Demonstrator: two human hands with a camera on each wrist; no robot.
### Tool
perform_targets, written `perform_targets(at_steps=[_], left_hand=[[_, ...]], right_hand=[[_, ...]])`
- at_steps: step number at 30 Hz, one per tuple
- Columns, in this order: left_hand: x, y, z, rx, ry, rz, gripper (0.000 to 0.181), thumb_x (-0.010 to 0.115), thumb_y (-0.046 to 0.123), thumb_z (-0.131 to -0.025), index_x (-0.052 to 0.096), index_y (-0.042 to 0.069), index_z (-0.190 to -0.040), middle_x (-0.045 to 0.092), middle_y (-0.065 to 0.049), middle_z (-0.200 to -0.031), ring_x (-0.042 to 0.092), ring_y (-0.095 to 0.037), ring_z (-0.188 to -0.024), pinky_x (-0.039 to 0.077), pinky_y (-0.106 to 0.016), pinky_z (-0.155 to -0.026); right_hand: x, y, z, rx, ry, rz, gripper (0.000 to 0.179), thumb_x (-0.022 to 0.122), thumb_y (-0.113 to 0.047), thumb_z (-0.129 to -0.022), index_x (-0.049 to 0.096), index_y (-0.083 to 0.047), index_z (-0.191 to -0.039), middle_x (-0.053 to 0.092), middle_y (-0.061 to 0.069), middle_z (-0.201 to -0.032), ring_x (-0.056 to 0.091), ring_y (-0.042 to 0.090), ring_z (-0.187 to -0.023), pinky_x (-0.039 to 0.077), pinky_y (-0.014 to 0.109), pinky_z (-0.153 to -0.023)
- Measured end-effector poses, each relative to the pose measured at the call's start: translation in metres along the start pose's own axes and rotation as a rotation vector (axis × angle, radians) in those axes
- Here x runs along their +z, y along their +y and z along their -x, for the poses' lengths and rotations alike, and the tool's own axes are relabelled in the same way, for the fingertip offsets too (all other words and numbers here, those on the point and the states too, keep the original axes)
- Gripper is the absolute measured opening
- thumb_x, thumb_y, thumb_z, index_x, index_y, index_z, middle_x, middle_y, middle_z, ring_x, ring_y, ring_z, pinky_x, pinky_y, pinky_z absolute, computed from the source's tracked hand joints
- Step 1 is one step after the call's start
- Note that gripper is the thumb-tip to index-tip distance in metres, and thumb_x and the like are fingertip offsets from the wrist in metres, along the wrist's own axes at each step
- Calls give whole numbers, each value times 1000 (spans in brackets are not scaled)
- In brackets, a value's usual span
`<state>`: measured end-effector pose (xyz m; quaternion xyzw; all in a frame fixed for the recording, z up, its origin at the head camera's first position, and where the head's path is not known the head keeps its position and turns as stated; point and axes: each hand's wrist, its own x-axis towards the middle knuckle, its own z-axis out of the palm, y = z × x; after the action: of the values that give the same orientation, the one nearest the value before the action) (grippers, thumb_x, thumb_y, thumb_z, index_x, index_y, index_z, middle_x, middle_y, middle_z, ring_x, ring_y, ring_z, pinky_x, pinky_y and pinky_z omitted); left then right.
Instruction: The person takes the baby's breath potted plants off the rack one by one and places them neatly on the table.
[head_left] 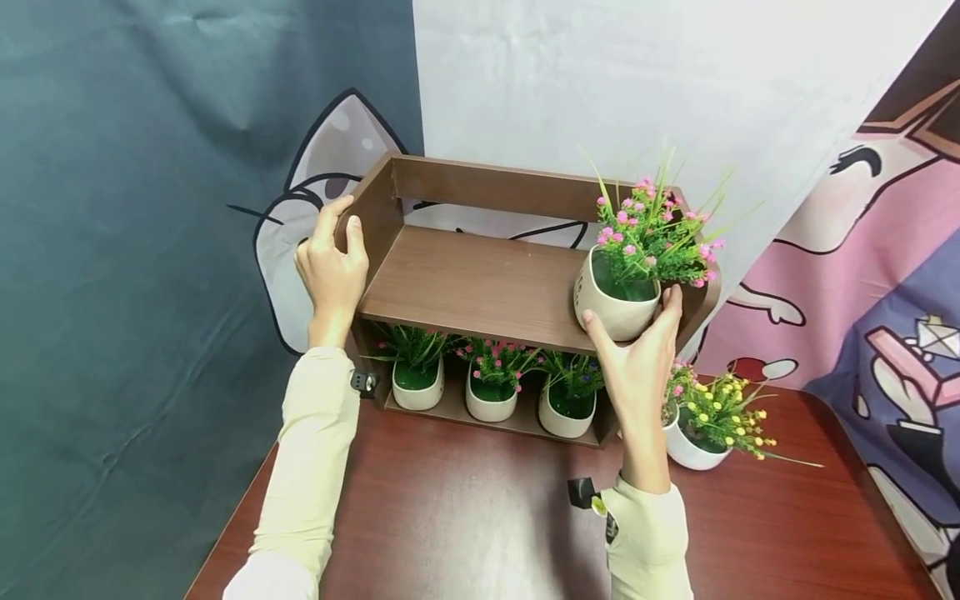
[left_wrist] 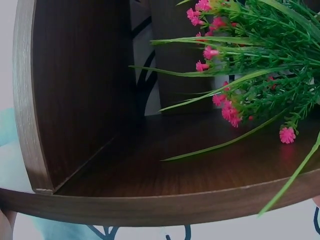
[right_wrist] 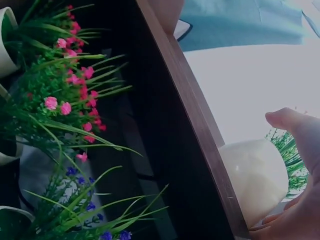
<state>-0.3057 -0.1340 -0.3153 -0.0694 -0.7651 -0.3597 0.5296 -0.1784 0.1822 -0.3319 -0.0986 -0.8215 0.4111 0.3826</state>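
A wooden two-tier shelf stands on the table. My left hand grips the front edge of its left side panel, fingers and thumb apart around it. At the right end of the upper board, my right hand holds a potted plant with pink flowers, its thumb at the front of the white pot and its fingers along the right side. In the right wrist view the pot shows at the board's front edge, with the right hand curved around it. The fingers' far ends are partly hidden.
On the lower tier stand three potted plants: one at the left, one with pink flowers, and one with purple flowers. A yellow-flowered pot is on the red-brown table right of the shelf, beside pink blooms. Printed cloth hangs behind.
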Motion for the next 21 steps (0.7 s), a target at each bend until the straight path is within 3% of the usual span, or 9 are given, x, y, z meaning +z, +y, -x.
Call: perform_targets(at_steps=[11,21], left_hand=[[-4,0,0,18,7,-4,25,51,23,-83,61,19,-105,63,8,-98,34,-22,-39,30,-35,-48],[-1,1,0,27,14,8,25,51,22,-83,61,19,-105,63,8,-98,30,-19,-39,26,-32,-46]], right_hand=[[16,-3,-12,137,-13,18,105,71,-51,-55,16,-9,-134,29,10,-133,30,16,-119,24,32,-94],[21,2,-14,158,29,-3,97,72,-44,-57,21,-13,-134,31,5,-133,34,14,-115,27,31,-92]])
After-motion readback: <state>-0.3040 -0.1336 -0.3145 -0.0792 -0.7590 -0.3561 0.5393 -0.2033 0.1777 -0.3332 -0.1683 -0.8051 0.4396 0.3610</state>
